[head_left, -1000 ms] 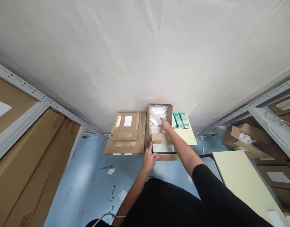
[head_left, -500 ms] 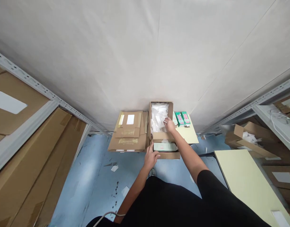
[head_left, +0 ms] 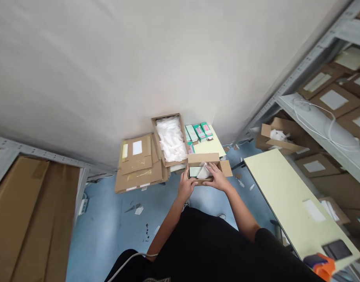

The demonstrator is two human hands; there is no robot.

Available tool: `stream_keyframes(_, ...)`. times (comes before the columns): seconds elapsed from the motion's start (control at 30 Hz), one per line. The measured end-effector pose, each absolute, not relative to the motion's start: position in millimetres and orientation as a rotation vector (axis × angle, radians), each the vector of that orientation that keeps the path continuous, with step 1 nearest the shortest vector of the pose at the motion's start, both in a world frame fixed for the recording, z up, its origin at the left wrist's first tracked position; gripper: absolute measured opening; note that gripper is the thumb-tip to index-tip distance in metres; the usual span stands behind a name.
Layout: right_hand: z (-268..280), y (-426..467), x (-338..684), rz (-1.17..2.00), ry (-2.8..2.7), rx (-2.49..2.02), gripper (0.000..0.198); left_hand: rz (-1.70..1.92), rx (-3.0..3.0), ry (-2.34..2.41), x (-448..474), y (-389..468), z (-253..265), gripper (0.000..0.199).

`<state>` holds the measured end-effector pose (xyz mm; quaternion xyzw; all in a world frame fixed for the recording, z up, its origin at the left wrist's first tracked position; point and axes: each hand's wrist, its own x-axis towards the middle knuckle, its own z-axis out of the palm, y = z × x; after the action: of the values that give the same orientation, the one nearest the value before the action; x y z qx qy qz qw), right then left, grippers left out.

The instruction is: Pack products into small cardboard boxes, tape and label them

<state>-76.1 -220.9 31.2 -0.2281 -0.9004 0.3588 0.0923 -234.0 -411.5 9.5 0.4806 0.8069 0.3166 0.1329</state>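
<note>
A small open cardboard box (head_left: pixel 203 158) is in front of me with its flaps up. My left hand (head_left: pixel 185 185) is closed on its left end, thumb along the front wall. Inside lies a pale green carton (head_left: pixel 194 171), partly covered by a tilted white packet (head_left: pixel 203 172). My right hand (head_left: pixel 218 178) has its fingers over the box's front right, closed on the white packet, with the thumb at the front wall. Behind and to the left, a larger open cardboard box (head_left: pixel 155 131) holds many white packets (head_left: pixel 170 137).
Several green-and-pink cartons (head_left: pixel 199 133) sit on a pale yellow table (head_left: pixel 216 147). Flattened cardboard (head_left: pixel 137 160) is stacked left. At right stand another pale table (head_left: pixel 281 188), with an orange tool (head_left: pixel 325 268) on it, and shelves of boxes (head_left: pixel 334 100). Paper scraps (head_left: pixel 139 210) lie on the floor.
My right hand has left the large box of white packets and come to the small box, where a white packet now lies. The small box has moved right; the view has turned right.
</note>
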Motion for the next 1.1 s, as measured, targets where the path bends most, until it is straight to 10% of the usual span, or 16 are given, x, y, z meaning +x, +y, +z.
stream_keyframes(0.27,32,-182,98,0.878,-2.330,-1.024,0.057,0.832,1.732,2.121,-131,-307,15,0.009)
stream_keyframes(1.1,-2,-156,422,0.373,-1.440,-1.795,0.045,0.439,2.426,1.164,159,-41,-3,0.011)
